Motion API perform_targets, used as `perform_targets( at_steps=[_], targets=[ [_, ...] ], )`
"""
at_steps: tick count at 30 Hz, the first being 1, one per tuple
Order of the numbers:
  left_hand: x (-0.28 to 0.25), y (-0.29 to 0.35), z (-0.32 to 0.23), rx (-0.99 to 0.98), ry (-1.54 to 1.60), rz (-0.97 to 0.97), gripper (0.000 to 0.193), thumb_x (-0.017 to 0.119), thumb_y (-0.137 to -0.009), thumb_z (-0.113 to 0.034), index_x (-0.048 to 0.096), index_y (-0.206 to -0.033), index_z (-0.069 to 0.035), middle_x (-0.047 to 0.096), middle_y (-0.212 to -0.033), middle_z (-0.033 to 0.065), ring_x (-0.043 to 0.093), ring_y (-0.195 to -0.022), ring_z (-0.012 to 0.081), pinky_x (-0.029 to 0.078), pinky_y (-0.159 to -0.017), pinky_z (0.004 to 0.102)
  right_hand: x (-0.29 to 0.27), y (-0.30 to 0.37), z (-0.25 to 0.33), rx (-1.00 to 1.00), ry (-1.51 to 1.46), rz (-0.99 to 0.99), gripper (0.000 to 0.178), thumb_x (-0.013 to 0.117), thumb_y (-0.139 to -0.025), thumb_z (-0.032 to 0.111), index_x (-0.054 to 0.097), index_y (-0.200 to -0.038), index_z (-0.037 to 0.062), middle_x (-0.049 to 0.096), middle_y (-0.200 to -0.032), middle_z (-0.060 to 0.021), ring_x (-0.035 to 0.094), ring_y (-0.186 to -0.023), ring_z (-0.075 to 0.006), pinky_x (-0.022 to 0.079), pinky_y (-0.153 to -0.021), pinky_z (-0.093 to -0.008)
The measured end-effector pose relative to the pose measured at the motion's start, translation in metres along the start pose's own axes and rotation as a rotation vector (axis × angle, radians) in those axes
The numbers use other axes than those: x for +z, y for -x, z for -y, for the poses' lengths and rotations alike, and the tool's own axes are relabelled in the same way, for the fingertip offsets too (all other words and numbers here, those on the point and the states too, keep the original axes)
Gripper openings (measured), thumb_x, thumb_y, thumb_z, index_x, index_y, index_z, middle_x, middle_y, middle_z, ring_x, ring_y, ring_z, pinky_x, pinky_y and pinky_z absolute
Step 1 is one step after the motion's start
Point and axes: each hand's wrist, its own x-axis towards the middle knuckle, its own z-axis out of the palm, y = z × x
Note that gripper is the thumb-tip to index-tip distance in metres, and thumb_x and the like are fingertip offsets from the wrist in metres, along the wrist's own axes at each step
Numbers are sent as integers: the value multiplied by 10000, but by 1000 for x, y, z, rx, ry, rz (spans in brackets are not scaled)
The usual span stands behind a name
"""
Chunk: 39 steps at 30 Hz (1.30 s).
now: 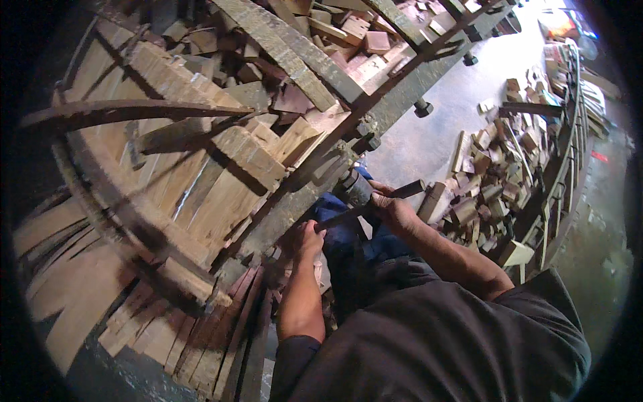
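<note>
My left hand point(309, 240) is closed around the near left end of a dark metal bar point(345, 217). My right hand point(396, 210) grips the same bar farther along, and the bar's other end sticks out past it to the right. Just beyond the bar, beside my right hand, is a thick metal cylinder point(355, 189) at the side of a heavy metal beam point(278, 226). Whether the bar passes through the cylinder or only crosses it, I cannot tell. Large bolts point(423, 108) stick out along the beam.
Planks point(207, 194) lie side by side beyond the beam, under metal bars and a curved arm point(134, 112). Wood offcuts point(288, 100) lie on top. A heap of wood blocks point(492, 167) is at right, by a metal rack point(569, 147). Long strips point(187, 335) lie lower left.
</note>
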Motion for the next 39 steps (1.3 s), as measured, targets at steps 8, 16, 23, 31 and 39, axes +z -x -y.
perform_targets(
  at_steps=[8, 16, 23, 31, 39],
  targets=[
    [6, -58, -24, 315, -9, 103, 246, 747, -771, -291, 625, -853, -94, 666, -893, 157, 637, -851, 371, 507, -708, 448, 8, 8, -8, -156, 305, -258, 567, 669, -935, 171, 466, -1435, -2, 528, -1399, -201, 477, -1307, -284, 366, -1093, -385],
    [0, -64, -13, 113, 461, 338, 271, 655, -794, -287, 672, -752, -19, 670, -756, 123, 653, -744, 253, 509, -673, 414, 32, 24, -10, -130, 333, -338, 648, 734, -903, 243, 463, -1437, -3, 494, -1435, -208, 440, -1348, -294, 352, -1118, -391],
    [13, -82, -27, 74, 225, 151, 236, 731, -773, -260, 660, -740, -36, 668, -742, 150, 632, -699, 258, 490, -657, 418, 3, -2, -6, -146, 247, -271, 597, 733, -885, 161, 500, -1391, -54, 570, -1379, -160, 534, -1247, -247, 393, -1072, -370],
    [-48, 46, -39, 74, 67, 231, 416, 814, -754, -365, 712, -895, 13, 715, -853, 210, 698, -789, 341, 518, -717, 433, -29, -27, 16, 131, 12, -74, 406, 723, -871, 186, 631, -1219, -2, 675, -1029, -59, 633, -939, -226, 494, -869, -348],
    [-115, 156, -54, 32, 121, -14, 304, 806, -804, -263, 687, -923, -10, 723, -826, 143, 691, -736, 246, 522, -685, 391, -24, -18, 5, 304, -314, 13, 387, 693, -871, 193, 635, -1207, 9, 697, -1099, -98, 655, -1008, -267, 493, -901, -450]
  ],
)
